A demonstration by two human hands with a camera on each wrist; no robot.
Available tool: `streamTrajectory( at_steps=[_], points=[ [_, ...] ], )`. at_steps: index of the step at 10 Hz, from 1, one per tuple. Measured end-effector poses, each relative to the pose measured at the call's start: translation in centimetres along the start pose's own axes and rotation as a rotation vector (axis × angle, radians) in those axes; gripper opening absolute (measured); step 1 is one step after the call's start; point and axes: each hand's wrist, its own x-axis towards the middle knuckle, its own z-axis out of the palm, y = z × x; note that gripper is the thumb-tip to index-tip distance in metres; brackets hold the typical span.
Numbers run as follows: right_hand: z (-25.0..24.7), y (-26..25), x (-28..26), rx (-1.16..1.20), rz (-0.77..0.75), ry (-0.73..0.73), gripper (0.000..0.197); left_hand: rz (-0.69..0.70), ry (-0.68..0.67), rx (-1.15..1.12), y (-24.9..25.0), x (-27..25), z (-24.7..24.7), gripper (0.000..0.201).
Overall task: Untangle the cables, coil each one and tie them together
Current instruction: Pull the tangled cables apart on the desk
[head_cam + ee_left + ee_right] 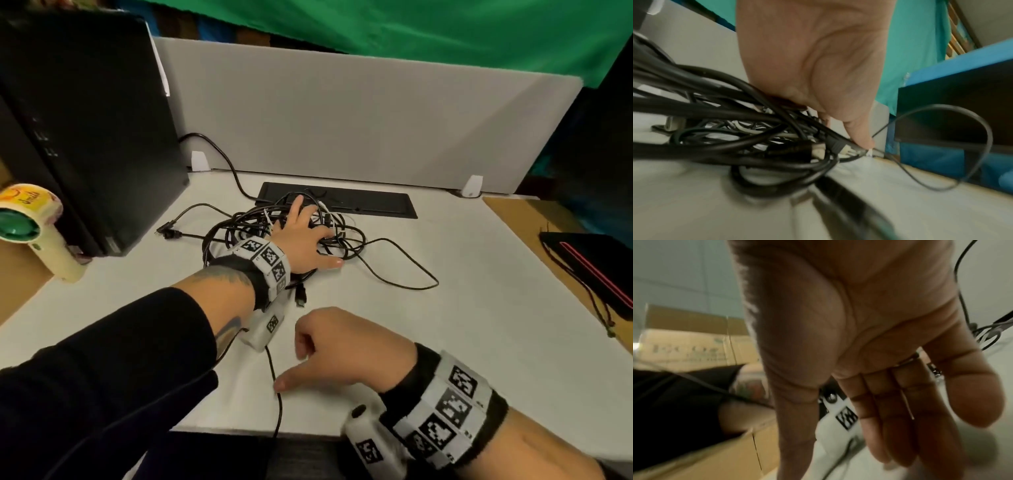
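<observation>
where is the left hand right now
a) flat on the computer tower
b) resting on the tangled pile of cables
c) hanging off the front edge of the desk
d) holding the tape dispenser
b: in the head view the left hand lies spread on the tangled pile of cables in the middle of the white desk, and the left wrist view shows its fingers down among the black cables.

The left hand [301, 236] hides the middle of the tangled black and white cables [239, 226]; its fingertips stay unseen.
</observation>
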Motion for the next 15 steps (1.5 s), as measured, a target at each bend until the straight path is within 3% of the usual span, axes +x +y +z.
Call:
streamTrajectory(
  at_steps=[1, 2, 3, 4, 5, 6, 7, 8, 9, 10, 11, 12, 13, 14, 15],
  points=[
    [0.9, -0.3, 1.0, -0.047, 0.053, -0.027, 0.054, 0.077, 0.018, -0.222, -0.6, -1.3, -2.0, 0.055],
    [1.1, -0.1, 1.3, 0.021, 0.102, -0.022, 0.037, 0.144, 0.140, -0.378, -1.6, -4.6, -4.3, 0.028],
    [0.9, 0.5, 1.3, 0.048, 0.198, 0.040, 0.030, 0.175, 0.086, -0.467, -2.9, -8.0, -5.5, 0.014],
    [0.4, 0.8, 1.4, 0.001, 0.231, 0.084, 0.028, 0.154, -0.148, -0.460, -3.0, -10.6, -5.2, 0.024],
    [-0.1, 0.8, 1.4, 0.004, 0.264, 0.104, 0.027, 0.170, -0.262, -0.276, -2.6, -11.9, -3.2, 0.043],
    [-0.6, 0.6, 1.2, 0.282, 0.258, 0.151, 0.020, 0.157, -0.250, -0.193, -2.0, -12.2, -1.1, 0.029],
    [-2.0, 0.8, 0.9, 0.754, 0.153, 0.273, 0.021, 0.118, -0.085, -0.409, -2.5, -11.7, -1.0, 0.047],
    [-4.2, 2.0, 0.8, 0.956, 0.111, 0.321, 0.022, -0.055, 0.243, -0.673, -4.1, -10.0, -3.1, 0.046],
    [-6.9, 4.8, 0.7, 0.994, 0.094, 0.346, 0.028, -0.353, 0.471, -0.590, -8.7, -7.6, -6.6, 0.034],
    [-9.5, 8.4, 0.3, 1.044, 0.130, 0.460, 0.022, -0.578, 0.704, -1.031, -15.2, -5.3, -9.4, 0.072],
    [-11.4, 11.4, 0.3, 1.139, 0.156, 0.574, 0.022, -0.656, 0.814, -1.392, -16.9, -4.6, -10.8, 0.060],
    [-12.1, 12.3, 0.9, 1.267, 0.181, 0.715, 0.023, -0.545, 0.833, -1.668, -14.2, -3.5, -12.3, 0.037],
    [-11.9, 11.1, 1.4, 1.334, 0.118, 0.758, 0.022, -0.251, 0.571, -1.774, -7.2, -3.7, -13.3, 0.039],
    [-11.2, 7.8, 1.4, 1.286, -0.004, 0.637, 0.039, 0.040, 0.228, -1.594, 0.2, -5.1, -14.3, 0.040],
    [-10.7, 4.6, 1.6, 1.214, -0.126, 0.463, 0.060, 0.290, 0.131, -1.067, 5.9, -6.5, -14.4, 0.034]
  ],
)
